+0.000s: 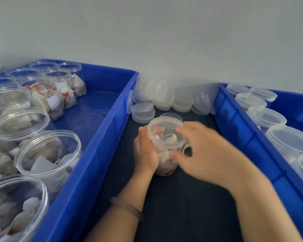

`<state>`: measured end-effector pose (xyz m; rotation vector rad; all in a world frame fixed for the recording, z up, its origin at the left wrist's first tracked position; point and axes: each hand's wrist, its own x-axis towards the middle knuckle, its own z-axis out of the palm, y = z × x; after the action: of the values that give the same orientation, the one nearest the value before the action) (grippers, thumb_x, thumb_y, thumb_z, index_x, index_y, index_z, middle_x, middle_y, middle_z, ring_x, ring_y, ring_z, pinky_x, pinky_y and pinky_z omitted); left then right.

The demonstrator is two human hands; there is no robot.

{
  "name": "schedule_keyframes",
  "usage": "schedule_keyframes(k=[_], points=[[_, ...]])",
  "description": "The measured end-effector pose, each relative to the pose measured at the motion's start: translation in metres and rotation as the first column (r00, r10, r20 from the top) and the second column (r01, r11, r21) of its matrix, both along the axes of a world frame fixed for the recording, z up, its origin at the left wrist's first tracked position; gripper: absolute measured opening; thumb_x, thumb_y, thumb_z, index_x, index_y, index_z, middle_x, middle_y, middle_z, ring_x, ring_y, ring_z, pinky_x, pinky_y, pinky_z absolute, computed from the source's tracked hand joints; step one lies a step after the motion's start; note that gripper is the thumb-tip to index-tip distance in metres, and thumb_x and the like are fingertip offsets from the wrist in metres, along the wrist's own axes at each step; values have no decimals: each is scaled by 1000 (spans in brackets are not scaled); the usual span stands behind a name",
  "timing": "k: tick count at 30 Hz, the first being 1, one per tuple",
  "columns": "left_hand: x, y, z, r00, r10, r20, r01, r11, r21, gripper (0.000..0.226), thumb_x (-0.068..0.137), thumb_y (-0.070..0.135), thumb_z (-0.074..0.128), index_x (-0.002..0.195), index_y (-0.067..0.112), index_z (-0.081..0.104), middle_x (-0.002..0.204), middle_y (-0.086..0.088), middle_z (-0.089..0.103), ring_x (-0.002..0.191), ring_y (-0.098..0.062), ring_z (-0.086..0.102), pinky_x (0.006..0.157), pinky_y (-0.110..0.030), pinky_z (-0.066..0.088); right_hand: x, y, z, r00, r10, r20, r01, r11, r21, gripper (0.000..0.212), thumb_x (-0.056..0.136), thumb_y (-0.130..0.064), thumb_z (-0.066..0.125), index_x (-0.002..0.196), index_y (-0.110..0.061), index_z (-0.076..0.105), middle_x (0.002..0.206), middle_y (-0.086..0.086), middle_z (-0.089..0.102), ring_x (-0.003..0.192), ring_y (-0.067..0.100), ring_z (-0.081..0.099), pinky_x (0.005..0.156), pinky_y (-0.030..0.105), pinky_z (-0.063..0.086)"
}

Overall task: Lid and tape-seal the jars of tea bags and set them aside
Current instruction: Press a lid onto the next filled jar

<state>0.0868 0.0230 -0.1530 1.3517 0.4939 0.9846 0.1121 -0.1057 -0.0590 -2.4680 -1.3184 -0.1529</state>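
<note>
A clear plastic jar of tea bags (165,165) stands on the dark table between two blue bins. My left hand (145,151) grips the jar's left side, with the thumb up near the rim. A clear lid (164,131) sits on the jar's mouth. My right hand (205,151) is blurred and curls round the lid from the right, fingers on its far edge and thumb low at the near side. A small clear ring shape by the right thumb is too blurred to identify.
The left blue bin (101,130) holds several open jars of tea bags (47,151). The right blue bin (234,123) holds several lidded jars (266,117). A pile of loose clear lids (163,96) lies at the back of the dark table (182,206), against the white wall.
</note>
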Motion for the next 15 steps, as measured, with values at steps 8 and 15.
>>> schedule_keyframes(k=[8, 15], points=[[-3, 2, -1, 991, -136, 8, 136, 988, -76, 64, 106, 26, 14, 85, 13, 73, 77, 3, 74, 78, -7, 69, 69, -12, 48, 17, 24, -15, 890, 204, -408, -39, 925, 379, 84, 65, -40, 79, 141, -30, 43, 140, -25, 41, 135, -6, 30, 111, 18, 29], [-7, -5, 2, 998, 59, -13, -59, 998, -1, 62, 105, 20, 24, 60, 29, 67, 58, 13, 67, 56, 3, 60, 52, -9, 41, 0, 47, -40, 997, -8, -74, 48, 823, 566, 69, 67, -56, 67, 123, -14, 63, 127, -5, 59, 121, 10, 50, 98, 18, 39]])
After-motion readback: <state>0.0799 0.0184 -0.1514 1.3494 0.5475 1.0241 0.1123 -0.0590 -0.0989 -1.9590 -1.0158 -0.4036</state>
